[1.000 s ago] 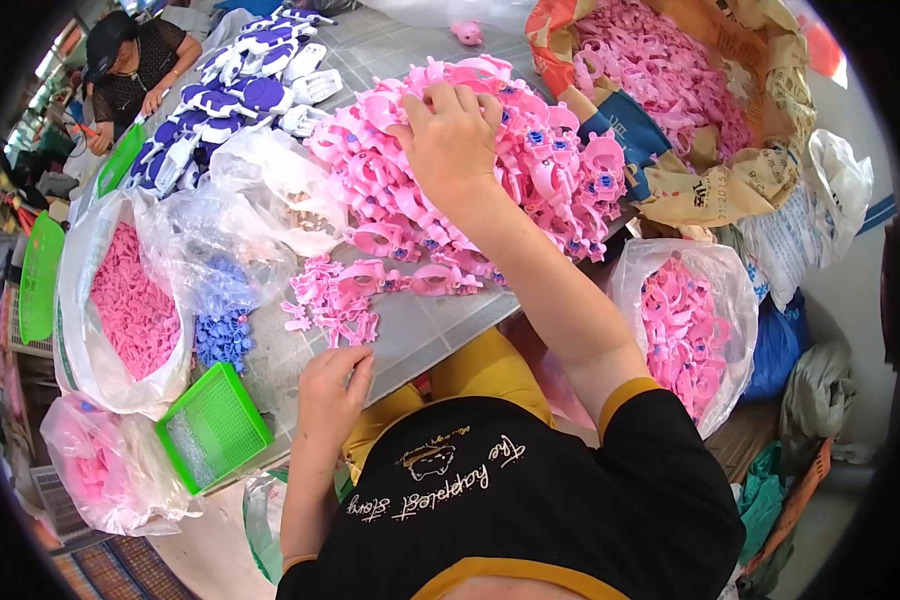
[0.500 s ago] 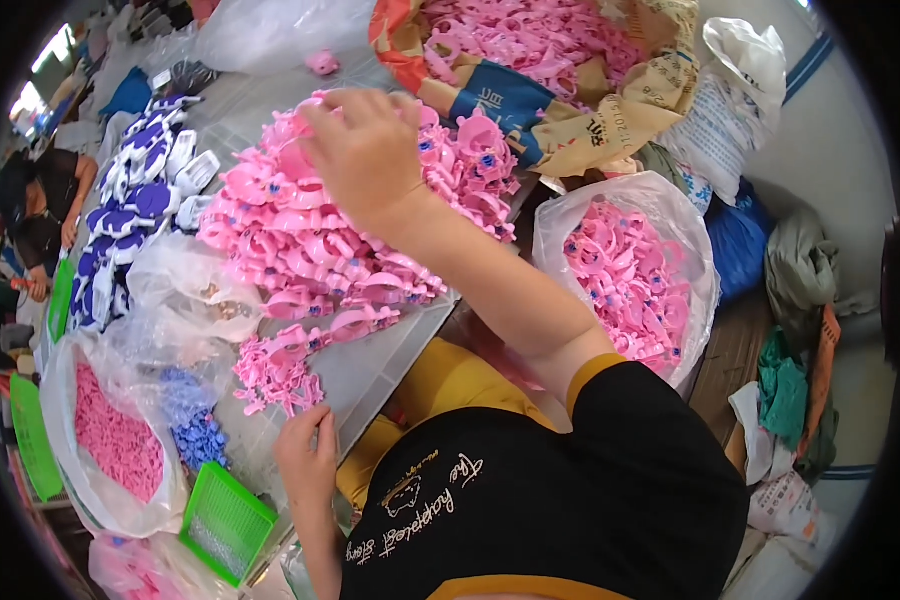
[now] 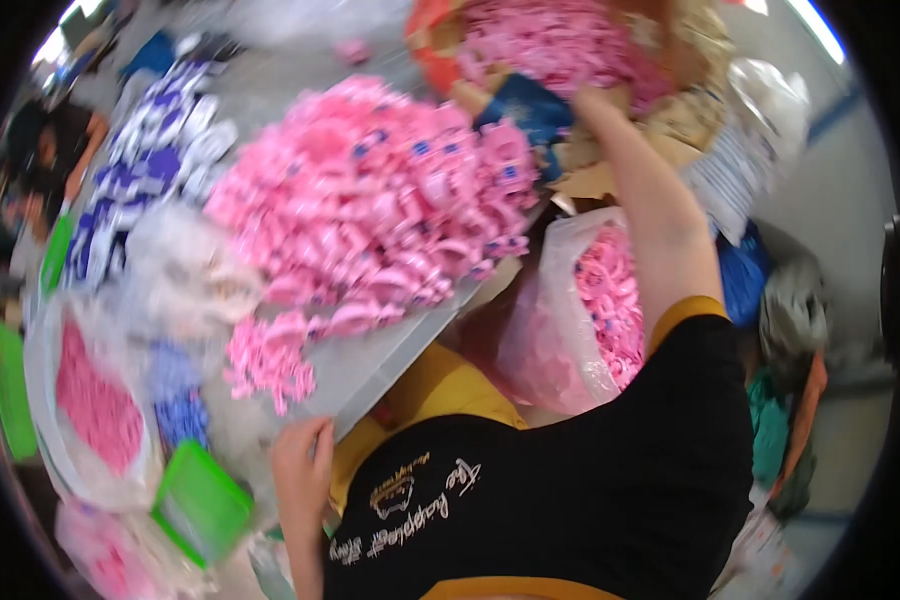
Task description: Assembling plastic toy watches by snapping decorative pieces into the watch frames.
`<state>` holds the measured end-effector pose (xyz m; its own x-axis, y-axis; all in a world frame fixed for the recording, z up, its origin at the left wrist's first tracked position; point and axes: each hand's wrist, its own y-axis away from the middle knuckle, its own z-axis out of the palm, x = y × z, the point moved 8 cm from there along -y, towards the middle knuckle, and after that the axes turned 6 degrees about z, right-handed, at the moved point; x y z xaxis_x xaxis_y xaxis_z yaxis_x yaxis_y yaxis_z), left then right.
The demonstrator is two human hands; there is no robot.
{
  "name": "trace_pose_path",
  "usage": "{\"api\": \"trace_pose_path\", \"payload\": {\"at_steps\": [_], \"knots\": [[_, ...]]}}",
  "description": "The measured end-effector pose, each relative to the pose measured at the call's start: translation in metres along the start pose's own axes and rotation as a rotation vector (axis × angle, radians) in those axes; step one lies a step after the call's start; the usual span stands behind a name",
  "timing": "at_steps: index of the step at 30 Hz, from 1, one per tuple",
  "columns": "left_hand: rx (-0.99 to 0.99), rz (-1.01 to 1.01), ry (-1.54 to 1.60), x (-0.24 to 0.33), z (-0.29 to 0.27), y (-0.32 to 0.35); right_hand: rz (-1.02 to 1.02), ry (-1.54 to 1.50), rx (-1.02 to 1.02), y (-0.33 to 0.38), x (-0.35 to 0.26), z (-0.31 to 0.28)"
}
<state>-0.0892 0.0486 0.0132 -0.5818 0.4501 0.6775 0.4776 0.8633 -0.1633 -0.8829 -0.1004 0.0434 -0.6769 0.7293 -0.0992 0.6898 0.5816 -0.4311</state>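
A big heap of pink plastic parts (image 3: 340,190) with small blue bits lies on the grey table (image 3: 355,375). My right arm stretches past it to a brown paper sack (image 3: 705,120) full of pink pieces (image 3: 540,50). My right hand (image 3: 592,102) is at the sack's near rim, its fingers smeared by motion and partly hidden. By the table's near edge rests my left hand (image 3: 302,455), fingers loosely stretched and nothing visible in it. Just beyond it sits a small cluster of little pink pieces (image 3: 270,365).
White and purple parts (image 3: 145,170) pile up at the left. A plastic bag of pink bits (image 3: 95,400), small blue pieces (image 3: 180,420) and a green basket (image 3: 202,505) stand nearer. An open bag of pink parts (image 3: 560,330) is beside my right arm. Another person (image 3: 45,160) sits far left.
My right hand has left the top of the pink heap and swung right to the paper sack. My left hand has barely moved. The whole view has shifted slightly and blurred.
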Motion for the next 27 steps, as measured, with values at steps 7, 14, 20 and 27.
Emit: {"api": "trace_pose_path", "payload": {"at_steps": [7, 14, 20, 27], "knots": [[0.021, 0.073, 0.062, -0.004, -0.002, -0.004, -0.476, 0.685, -0.026, -0.048, 0.023, 0.002], [0.389, -0.173, -0.250, -0.047, -0.055, 0.006, -0.027, -1.250, -0.112, 0.009, -0.051, -0.106], [0.321, -0.180, -0.083, -0.067, -0.031, -0.007, -0.327, -1.308, -0.499, 0.227, -0.215, -0.207], [0.313, -0.175, -0.215, -0.070, -0.026, -0.011, -0.012, -1.358, -1.892, 0.491, -0.317, -0.191]]}}
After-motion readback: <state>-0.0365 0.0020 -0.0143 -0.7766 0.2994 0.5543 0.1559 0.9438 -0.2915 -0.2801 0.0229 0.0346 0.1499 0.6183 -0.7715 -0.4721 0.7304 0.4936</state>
